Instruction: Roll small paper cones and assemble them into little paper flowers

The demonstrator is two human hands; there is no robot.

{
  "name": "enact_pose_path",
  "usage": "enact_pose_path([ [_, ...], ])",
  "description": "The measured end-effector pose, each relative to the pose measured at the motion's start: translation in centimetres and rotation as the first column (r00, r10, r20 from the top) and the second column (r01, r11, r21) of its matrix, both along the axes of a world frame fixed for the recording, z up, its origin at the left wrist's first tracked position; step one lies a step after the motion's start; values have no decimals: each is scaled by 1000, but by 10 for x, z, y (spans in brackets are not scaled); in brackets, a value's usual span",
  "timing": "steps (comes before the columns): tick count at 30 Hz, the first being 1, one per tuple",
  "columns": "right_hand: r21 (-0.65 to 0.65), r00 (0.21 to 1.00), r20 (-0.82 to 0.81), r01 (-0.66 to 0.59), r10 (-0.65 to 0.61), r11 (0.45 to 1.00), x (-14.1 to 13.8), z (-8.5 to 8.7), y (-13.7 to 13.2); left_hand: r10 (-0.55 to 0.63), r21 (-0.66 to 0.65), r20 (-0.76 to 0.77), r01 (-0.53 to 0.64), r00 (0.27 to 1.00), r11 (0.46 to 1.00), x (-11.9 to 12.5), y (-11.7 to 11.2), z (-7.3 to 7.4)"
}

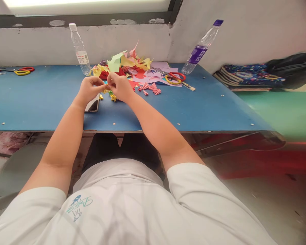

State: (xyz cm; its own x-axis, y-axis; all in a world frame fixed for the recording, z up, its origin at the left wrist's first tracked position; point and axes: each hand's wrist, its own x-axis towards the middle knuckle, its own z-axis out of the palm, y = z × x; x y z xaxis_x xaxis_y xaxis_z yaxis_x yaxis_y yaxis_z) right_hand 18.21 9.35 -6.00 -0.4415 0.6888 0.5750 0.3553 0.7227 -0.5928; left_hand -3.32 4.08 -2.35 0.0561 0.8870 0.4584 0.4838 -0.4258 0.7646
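Note:
My left hand (91, 90) and my right hand (119, 87) meet fingertip to fingertip over the blue table. Both are closed in a pinch on what looks like a small yellow paper piece (106, 85), mostly covered by the fingers. Under my left hand lies a phone (92, 106), partly hidden. Small folded yellow paper pieces (113, 98) rest just below my right hand. Several rolled pink paper pieces (150, 88) are grouped to its right. Behind the hands is a heap of coloured paper scraps (127, 61).
Red-and-yellow scissors (173, 78) lie on lilac paper (158, 66), near a flat brush-like tool (188, 86). A white-capped bottle (80, 51) and a purple-labelled bottle (201, 49) stand at the back. More scissors (24, 70) lie far left. The blue table's (40, 109) front edge faces me.

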Motion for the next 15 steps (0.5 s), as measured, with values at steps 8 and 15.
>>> enact_pose_path([
  [8, 69, 999, -36, -19, 22, 997, 1, -6, 19, -31, -1, 71, 31, 997, 1000, -1, 3, -4],
  [15, 111, 996, -64, -55, 62, 992, 1, -8, 22, -86, -7, 153, 88, 985, 996, 2, -5, 1],
])
